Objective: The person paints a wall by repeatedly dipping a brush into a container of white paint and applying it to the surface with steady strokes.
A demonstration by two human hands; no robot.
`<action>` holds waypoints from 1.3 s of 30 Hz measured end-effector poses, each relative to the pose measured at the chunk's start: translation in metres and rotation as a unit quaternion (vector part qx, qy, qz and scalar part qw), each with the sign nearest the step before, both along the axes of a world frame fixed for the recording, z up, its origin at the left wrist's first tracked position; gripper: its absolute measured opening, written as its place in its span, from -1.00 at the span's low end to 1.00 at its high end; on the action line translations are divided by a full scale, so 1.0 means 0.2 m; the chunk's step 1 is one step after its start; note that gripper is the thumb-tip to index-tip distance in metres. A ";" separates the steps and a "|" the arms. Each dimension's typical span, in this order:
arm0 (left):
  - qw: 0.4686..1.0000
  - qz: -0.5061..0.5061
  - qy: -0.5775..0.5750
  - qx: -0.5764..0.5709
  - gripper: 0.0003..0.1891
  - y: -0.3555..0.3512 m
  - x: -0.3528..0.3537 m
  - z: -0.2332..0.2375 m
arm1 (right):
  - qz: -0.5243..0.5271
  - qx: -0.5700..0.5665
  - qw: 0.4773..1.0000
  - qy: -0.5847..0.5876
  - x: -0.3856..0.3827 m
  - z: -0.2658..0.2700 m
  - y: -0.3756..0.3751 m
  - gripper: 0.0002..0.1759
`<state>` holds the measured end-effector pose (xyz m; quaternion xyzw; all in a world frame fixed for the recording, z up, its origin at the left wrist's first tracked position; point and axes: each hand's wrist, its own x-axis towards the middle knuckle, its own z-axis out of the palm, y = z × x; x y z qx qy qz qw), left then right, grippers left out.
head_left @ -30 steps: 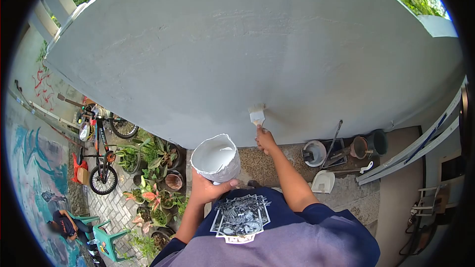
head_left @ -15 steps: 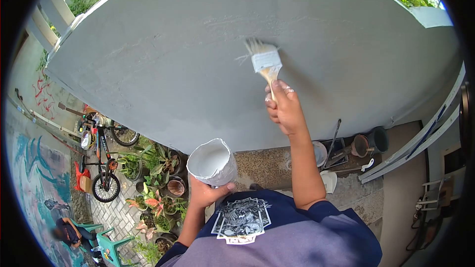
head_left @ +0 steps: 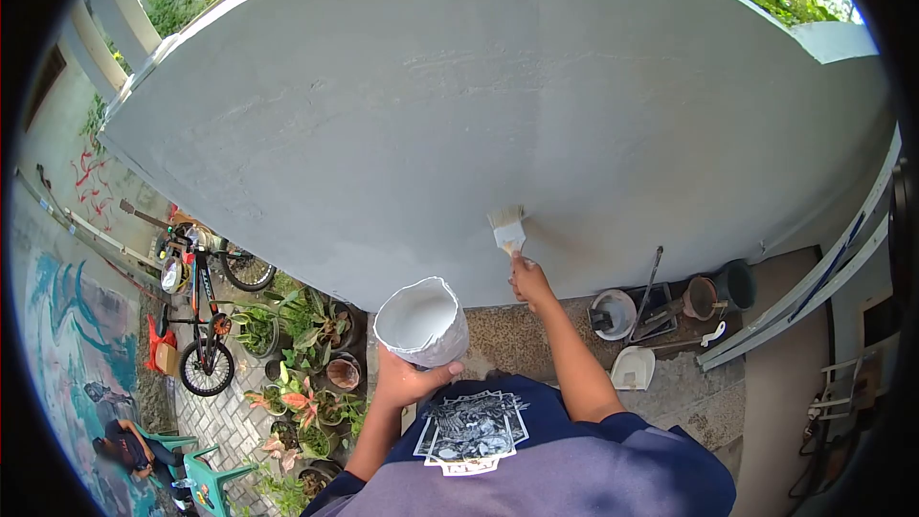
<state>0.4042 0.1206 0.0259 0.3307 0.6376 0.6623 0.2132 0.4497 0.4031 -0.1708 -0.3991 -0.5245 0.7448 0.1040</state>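
Note:
My right hand (head_left: 528, 280) grips the handle of a wide paintbrush (head_left: 509, 232), its bristles pointing up against the lower middle of the grey wall (head_left: 383, 144). White paint coats the brush's ferrule. In my left hand (head_left: 410, 379) I hold a paint container (head_left: 421, 325) with a ragged rim, upright and close in front of my chest. Its inside is white, and its outer side is smeared with paint. Faint rough streaks cross the wall above the brush.
Potted plants (head_left: 306, 325) and a bicycle (head_left: 204, 316) stand to the left. A person (head_left: 139, 448) sits by a green plastic chair (head_left: 206, 479) at lower left. Along the wall's foot at right are a bucket (head_left: 613, 314), a dustpan (head_left: 634, 368) and pots (head_left: 701, 297).
My right hand has brought the paintbrush down the wall, from its upper middle to lower. The container in my left hand has shifted slightly right and down in view.

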 end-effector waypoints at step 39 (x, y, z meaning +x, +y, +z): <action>0.993 -0.113 0.016 0.016 -0.07 0.04 -0.14 -0.06 | -0.081 0.096 0.991 0.039 0.13 0.76 0.10 -0.62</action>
